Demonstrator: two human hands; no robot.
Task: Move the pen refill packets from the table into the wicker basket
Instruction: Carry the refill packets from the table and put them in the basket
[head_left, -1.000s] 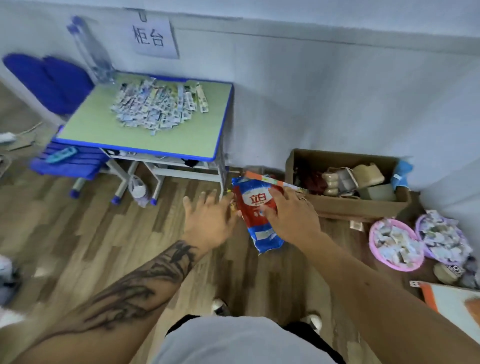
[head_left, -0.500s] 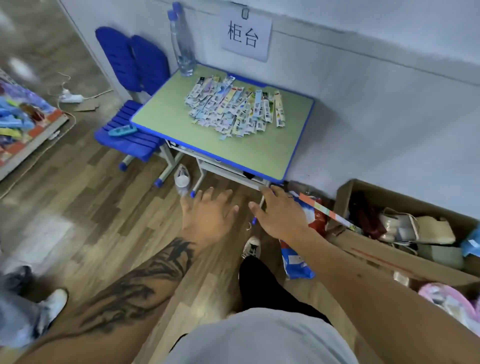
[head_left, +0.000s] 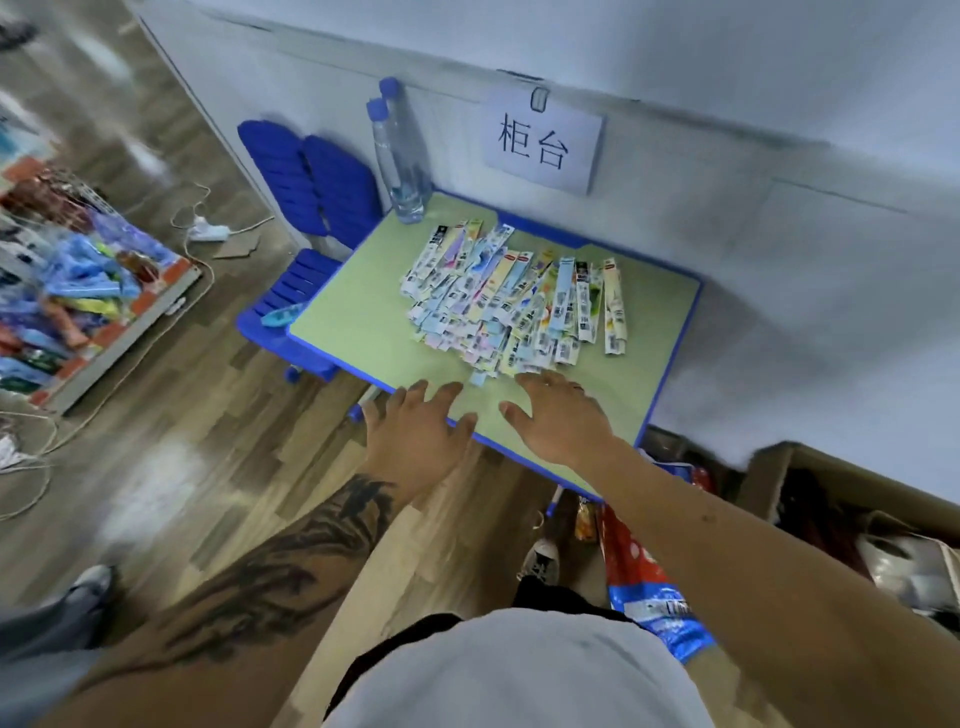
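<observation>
1. Far to the left of the left hand (head_left: 415, 436), a flat tray (head_left: 119, 332) sits on the wood floor (head_left: 171, 467). It is full of bright, mixed-up things.
2. A white cord (head_left: 208, 231) lies on the floor behind the tray.
3. A blue chair (head_left: 306, 202) stands past the left hand, touching the left edge of the table (head_left: 363, 317).
4. The left hand is open with its fingers spread out. It holds nothing. Its fingertips (head_left: 452, 389) reach just over the near blue edge of the table.
5. Two clear water bottles (head_left: 400, 156) with blue caps stand at the far corner of the table, well past the left hand.
6. The pen refill packets (head_left: 519, 296) lie in a big pile on the green table top. The pile is just past both hands, a bit nearer the right hand (head_left: 561, 415).
7. The right hand is open too, fingers flat and spread. It holds nothing. It is over the table, and its fingertips (head_left: 535, 379) are right at the near edge of the pile. It is hard to tell if they touch the packets.
8. A white paper sign (head_left: 543, 140) with two black marks hangs on the wall, up past the right hand.
9. A red and blue bag (head_left: 649, 597) lies on the floor under the right arm.
10. A brown cardboard box (head_left: 831, 499) sits to the right of the right hand, next to the wall.
</observation>
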